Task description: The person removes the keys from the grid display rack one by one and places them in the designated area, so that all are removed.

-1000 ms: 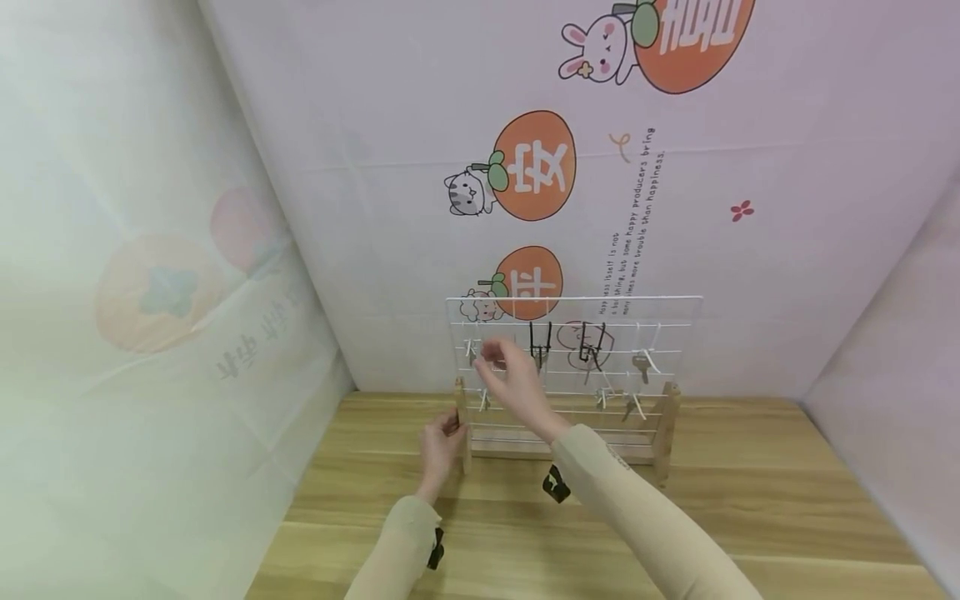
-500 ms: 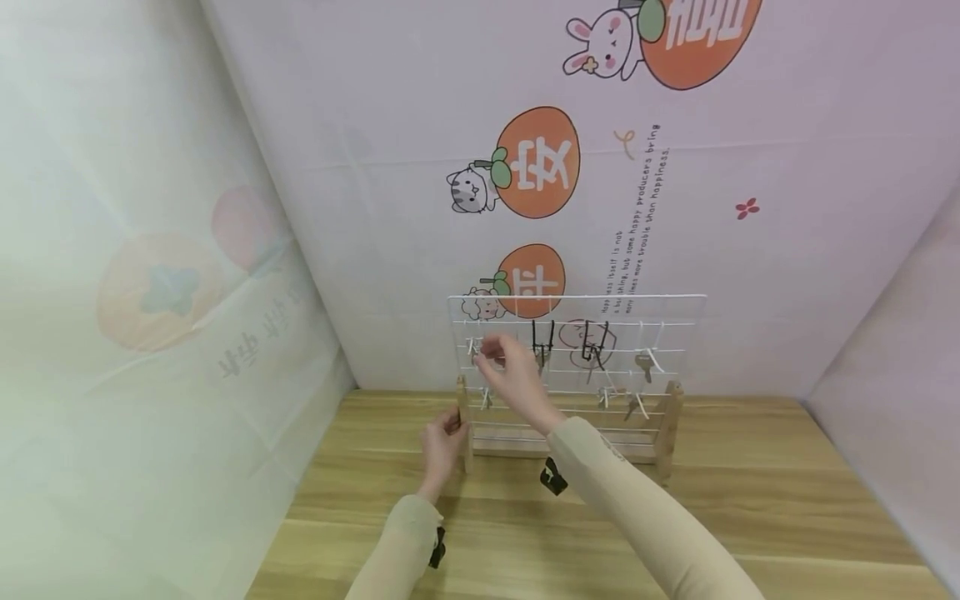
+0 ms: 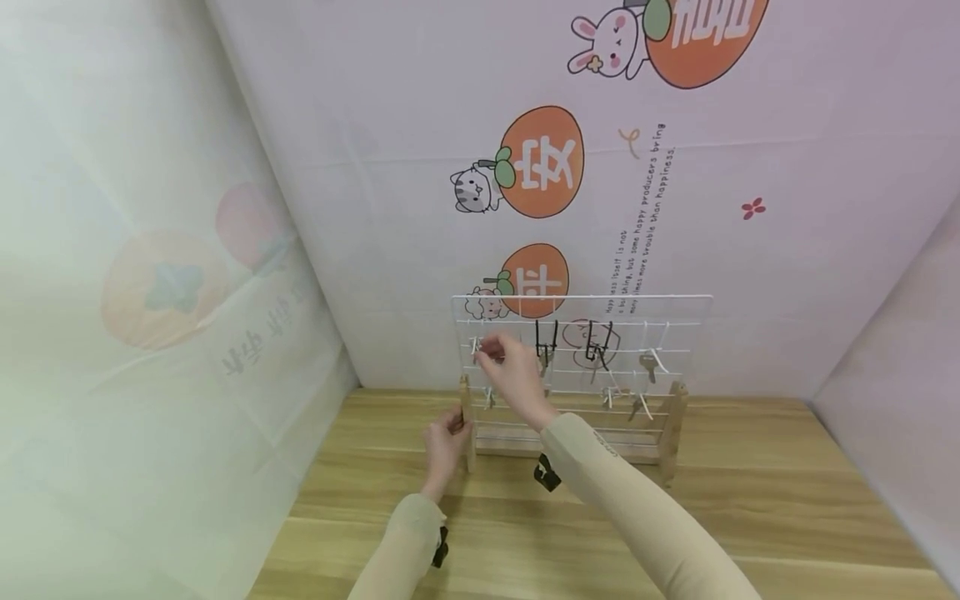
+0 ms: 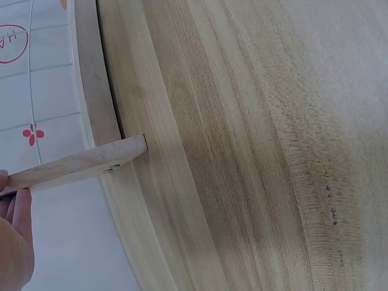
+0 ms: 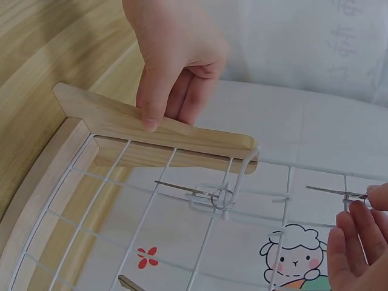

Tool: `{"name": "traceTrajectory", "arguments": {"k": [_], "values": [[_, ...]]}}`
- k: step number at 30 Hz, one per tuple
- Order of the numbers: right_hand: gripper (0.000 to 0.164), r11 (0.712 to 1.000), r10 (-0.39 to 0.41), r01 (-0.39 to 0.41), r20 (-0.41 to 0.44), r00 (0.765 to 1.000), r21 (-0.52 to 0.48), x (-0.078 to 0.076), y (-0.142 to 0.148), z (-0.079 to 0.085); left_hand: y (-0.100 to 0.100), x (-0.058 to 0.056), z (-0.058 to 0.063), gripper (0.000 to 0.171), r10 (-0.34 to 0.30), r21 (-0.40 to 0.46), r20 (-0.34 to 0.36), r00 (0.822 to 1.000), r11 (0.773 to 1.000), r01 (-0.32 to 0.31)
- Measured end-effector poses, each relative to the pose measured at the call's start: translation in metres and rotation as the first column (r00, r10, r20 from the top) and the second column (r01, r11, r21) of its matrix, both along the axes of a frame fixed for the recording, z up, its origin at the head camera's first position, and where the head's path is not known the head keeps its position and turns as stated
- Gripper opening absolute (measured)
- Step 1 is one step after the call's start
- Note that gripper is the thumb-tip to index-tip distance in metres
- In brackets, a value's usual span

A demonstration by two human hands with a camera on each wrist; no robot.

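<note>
Gripping a wooden post [image 5: 221, 142] in left hand [image 3: 444, 442], right hand [image 3: 516, 375] pinching ringed key [image 5: 327, 190]

安 on the middle orange fruit [image 3: 542, 162]; 平 on the lowest orange fruit [image 3: 535, 281]; "some happy producers bring" on the back cloth [image 3: 712, 275].

The worktop [image 3: 510, 542] looks like smooth wood with clear grain and a soft sheen; along its back edge stands matt, faintly creased printed cloth [image 3: 787, 292]. Near that edge, the side post [image 5: 212, 138] is smooth, matt wood, the grid [image 3: 581, 297] coated metal wire, the keys [image 3: 648, 365] dull metal; the sleeves [image 3: 637, 517] are matt cloth
</note>
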State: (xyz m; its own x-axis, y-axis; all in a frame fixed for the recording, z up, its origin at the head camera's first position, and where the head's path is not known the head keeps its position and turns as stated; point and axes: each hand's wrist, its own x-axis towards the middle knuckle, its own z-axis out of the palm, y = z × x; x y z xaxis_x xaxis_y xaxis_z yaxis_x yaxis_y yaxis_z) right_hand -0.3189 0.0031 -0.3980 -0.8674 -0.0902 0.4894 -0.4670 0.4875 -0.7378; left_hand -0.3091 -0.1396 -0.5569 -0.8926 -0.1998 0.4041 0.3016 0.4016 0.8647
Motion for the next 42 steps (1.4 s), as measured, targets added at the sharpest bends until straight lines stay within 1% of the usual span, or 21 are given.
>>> {"name": "traceTrajectory", "arguments": {"k": [2,4,9,11,17,25,31,37,39,42], "values": [[0.012,1.0,-0.003,0.003,-0.001,1.0,-0.001,-0.001,0.0,-0.001,0.0,0.001,0.0,0.024,-0.004,-0.001,-0.005,1.0,1.0,0.004],[0.011,1.0,0.0,0.0,-0.017,1.0,-0.005,-0.002,-0.001,-0.001,0.0,0.001,0.0,0.023,0.003,-0.007,0.005,1.0,1.0,-0.003],[0.009,1.0,0.015,-0.016,-0.058,0.998,-0.017,-0.003,-0.001,-0.002,0.0,0.003,0.001,0.022,0.022,-0.02,0.054,0.998,1.0,-0.021],[0.009,1.0,0.02,-0.022,-0.065,0.998,-0.021,-0.002,-0.002,-0.002,0.0,0.003,0.001,0.022,0.024,-0.019,0.059,0.998,1.0,-0.023],[0.011,0.999,0.036,-0.039,-0.067,0.997,-0.038,0.001,-0.001,0.0,0.0,0.003,0.002,0.02,0.039,-0.034,0.024,0.999,0.999,-0.038],[0.014,0.998,0.057,-0.058,-0.054,0.997,-0.021,0.007,0.002,0.002,0.0,0.001,-0.002,0.021,0.029,-0.034,0.008,1.0,0.999,-0.029],[0.019,0.996,0.084,-0.084,-0.071,0.994,0.003,0.011,0.004,0.0,0.0,0.002,-0.002,0.021,0.033,-0.036,0.011,0.999,0.999,-0.033],[0.016,0.993,0.1,-0.095,-0.08,0.992,0.064,0.012,0.005,0.0,0.0,0.003,-0.001,0.02,0.038,-0.03,0.033,0.999,0.999,-0.037],[0.016,0.993,0.104,-0.099,-0.071,0.992,0.065,0.013,0.006,0.001,0.0,0.004,0.0,0.02,0.035,-0.022,0.038,0.999,0.999,-0.034],[0.016,0.993,0.112,-0.11,-0.044,0.993,0.039,0.015,0.007,0.002,0.0,0.003,0.0,0.021,0.024,-0.017,0.04,0.999,1.0,-0.023]]}}
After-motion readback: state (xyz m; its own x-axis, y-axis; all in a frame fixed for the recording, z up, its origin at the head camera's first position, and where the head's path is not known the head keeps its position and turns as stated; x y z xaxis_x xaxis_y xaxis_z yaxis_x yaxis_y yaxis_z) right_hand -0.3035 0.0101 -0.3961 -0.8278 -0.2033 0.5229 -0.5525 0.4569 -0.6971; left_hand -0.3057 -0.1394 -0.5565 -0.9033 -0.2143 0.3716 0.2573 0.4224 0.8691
